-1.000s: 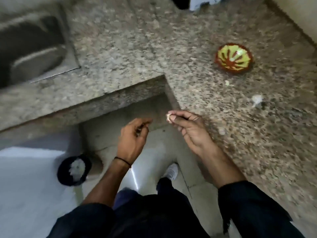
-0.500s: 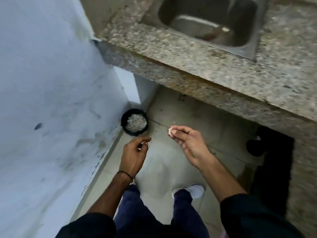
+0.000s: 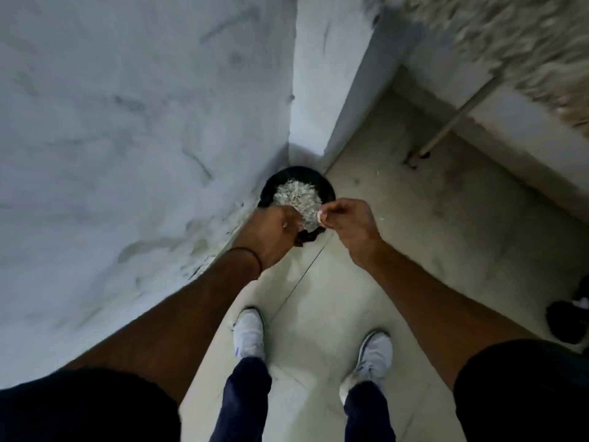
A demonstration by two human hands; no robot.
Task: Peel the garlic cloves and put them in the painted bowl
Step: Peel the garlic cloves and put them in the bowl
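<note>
Right hand: the right hand (image 3: pixel 350 224) is pinching a small pale garlic clove (image 3: pixel 321 216) between thumb and fingertips, fingers closed tight on it.
Garlic clove: it is sitting at the tips of those fingers, in the air just above the near rim of the bin.
Left hand: the left hand (image 3: pixel 274 231) is hanging over the bin with its fingers curled downward; whether they are holding anything I cannot tell.
Bin: a round black bin (image 3: pixel 328 189) is standing on the floor in the corner, touching the wall (image 3: pixel 127 122), and holding a heap of white papery peelings (image 3: pixel 296 194).
Person: they are standing facing the bin in white shoes (image 3: pixel 249 328) on a pale tiled floor (image 3: pixel 414 250), wearing a thin dark band (image 3: pixel 251 255) on the left wrist.
</note>
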